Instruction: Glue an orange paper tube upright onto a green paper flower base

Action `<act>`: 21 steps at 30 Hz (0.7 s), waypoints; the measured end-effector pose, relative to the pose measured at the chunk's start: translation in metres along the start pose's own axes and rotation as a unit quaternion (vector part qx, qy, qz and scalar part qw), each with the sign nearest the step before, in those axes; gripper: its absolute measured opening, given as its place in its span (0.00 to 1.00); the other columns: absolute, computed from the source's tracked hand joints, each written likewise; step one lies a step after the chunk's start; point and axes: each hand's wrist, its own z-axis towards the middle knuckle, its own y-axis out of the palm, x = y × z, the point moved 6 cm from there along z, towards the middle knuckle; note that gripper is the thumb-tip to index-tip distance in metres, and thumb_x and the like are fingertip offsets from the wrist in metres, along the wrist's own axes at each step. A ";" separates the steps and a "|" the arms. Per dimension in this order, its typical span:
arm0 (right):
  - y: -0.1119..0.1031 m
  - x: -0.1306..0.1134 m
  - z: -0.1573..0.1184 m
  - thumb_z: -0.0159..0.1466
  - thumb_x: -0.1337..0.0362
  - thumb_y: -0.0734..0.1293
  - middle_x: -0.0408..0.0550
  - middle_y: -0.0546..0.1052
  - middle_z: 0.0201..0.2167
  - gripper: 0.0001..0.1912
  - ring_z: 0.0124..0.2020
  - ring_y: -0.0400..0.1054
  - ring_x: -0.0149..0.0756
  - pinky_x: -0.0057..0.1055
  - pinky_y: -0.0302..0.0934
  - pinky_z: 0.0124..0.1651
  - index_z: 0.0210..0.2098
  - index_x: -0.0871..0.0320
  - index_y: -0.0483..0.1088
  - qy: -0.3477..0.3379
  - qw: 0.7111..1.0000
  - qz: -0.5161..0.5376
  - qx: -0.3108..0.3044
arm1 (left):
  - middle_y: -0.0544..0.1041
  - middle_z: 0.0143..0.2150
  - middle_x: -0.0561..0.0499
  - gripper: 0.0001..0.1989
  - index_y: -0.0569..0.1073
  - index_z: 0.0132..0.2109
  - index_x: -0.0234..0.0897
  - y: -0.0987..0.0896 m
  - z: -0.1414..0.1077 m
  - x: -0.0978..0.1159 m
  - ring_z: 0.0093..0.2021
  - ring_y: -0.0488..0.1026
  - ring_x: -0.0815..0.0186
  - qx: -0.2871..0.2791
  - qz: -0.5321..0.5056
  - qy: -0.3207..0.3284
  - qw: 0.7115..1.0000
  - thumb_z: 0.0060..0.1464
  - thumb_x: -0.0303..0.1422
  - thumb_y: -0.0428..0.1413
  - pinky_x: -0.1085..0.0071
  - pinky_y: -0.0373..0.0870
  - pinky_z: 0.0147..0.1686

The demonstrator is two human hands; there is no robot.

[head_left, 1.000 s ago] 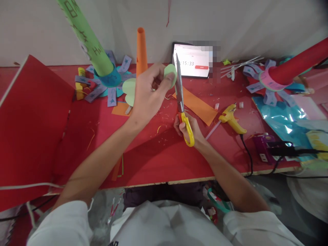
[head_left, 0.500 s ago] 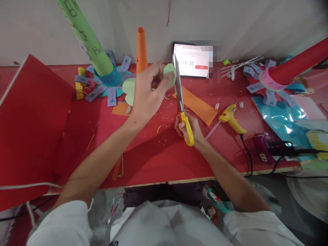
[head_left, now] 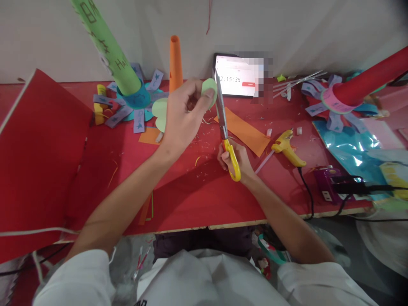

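Between the thumb and fingers of my left hand is a rounded piece of light green paper. My right hand grips the scissors by their yellow and red handles, blades pointing up and away from me. The blades stand right beside the paper's right edge; whether they touch it I cannot tell. Behind my left wrist lie more light green paper shapes, partly hidden. An orange paper cone rises behind my left hand. An orange paper strip lies on the red table beyond the scissors.
A yellow glue gun with a cord lies to the right, near a purple box. A tablet leans on the wall. Decorated green and red paper tubes stand left and right. A red board is at left.
My left hand and the green paper have shifted very slightly left. The scissors stay almost in place, held as before. The rest of the table looks the same.
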 end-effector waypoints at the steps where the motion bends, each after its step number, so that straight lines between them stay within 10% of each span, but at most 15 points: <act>1: -0.001 -0.001 0.000 0.59 0.18 0.66 0.35 0.63 0.19 0.40 0.17 0.56 0.28 0.32 0.49 0.22 0.33 0.49 0.57 0.001 1.000 0.009 0.013 | 0.63 0.26 0.53 0.24 0.68 0.27 0.45 0.000 0.000 -0.001 0.27 0.56 0.63 0.000 -0.001 -0.003 1.000 0.65 0.49 0.67 0.60 0.51 0.31; 21: -0.003 -0.004 0.000 0.57 0.19 0.70 0.34 0.65 0.16 0.40 0.15 0.58 0.28 0.31 0.51 0.19 0.31 0.50 0.60 0.013 0.999 0.031 0.029 | 0.63 0.24 0.55 0.26 0.69 0.28 0.45 -0.007 0.008 -0.010 0.24 0.57 0.66 0.008 -0.013 0.038 0.999 0.65 0.54 0.68 0.61 0.51 0.25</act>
